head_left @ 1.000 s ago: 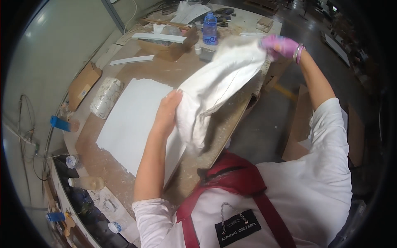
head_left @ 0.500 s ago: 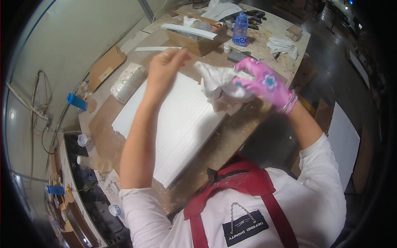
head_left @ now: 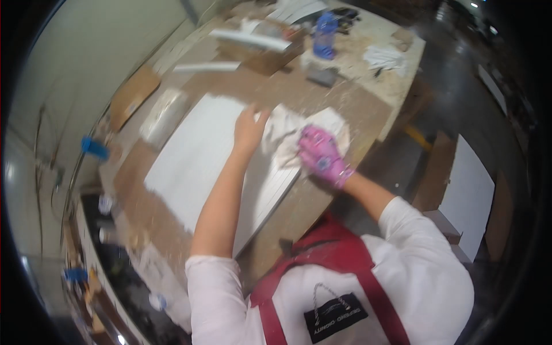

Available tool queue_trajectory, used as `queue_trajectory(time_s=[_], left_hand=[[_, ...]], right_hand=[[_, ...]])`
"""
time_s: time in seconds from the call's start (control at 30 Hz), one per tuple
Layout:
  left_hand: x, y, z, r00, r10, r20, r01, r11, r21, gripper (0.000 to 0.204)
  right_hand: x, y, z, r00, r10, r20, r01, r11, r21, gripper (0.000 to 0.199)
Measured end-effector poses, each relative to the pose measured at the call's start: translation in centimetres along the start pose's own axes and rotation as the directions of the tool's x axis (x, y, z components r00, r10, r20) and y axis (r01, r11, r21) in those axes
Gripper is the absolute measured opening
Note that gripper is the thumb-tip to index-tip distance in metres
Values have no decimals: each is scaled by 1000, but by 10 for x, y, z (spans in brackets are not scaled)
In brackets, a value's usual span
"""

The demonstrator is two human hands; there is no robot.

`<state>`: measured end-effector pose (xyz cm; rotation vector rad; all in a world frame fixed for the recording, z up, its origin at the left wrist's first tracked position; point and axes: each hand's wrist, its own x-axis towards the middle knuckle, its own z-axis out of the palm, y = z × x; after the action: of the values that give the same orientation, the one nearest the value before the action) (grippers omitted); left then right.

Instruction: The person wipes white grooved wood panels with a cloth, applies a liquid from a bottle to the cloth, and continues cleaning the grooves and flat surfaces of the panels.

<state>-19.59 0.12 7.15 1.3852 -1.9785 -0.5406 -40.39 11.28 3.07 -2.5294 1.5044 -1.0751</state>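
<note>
White flat strips or boards lie side by side on the brown work board, forming a pale sheet below my hands. My right hand, in a pink flowered glove, is closed on a crumpled white cloth at the sheet's right edge. The cloth spreads out around the glove and rests over the end of the strips. Just left of it, my bare left hand hovers at or over the strips. Its fingers are bent, with a small gap between finger and thumb, and nothing shows in them. Motion blurs the fingertips.
At the back stand a cardboard box with a white strip across it and a blue bottle. A grey block lies nearby. Left are a wrapped roll-like bundle and a cardboard piece. Another cloth lies at the far right.
My right hand has come down and left with the cloth, from above the board onto the strips' right edge. My left hand has moved down and right, closer to the cloth.
</note>
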Motion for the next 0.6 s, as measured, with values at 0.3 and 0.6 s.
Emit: queue_trajectory(time_s=[0.3, 0.6], left_hand=[[76, -30, 35, 991, -134, -26, 89, 783, -616, 31], [43, 121, -89, 989, 140, 43, -67, 693, -718, 28]], right_hand=[[-28, 15, -88, 959, -221, -178, 221, 975, -20, 19], [4, 10, -187, 979, 205, -1, -203, 972, 120, 69]])
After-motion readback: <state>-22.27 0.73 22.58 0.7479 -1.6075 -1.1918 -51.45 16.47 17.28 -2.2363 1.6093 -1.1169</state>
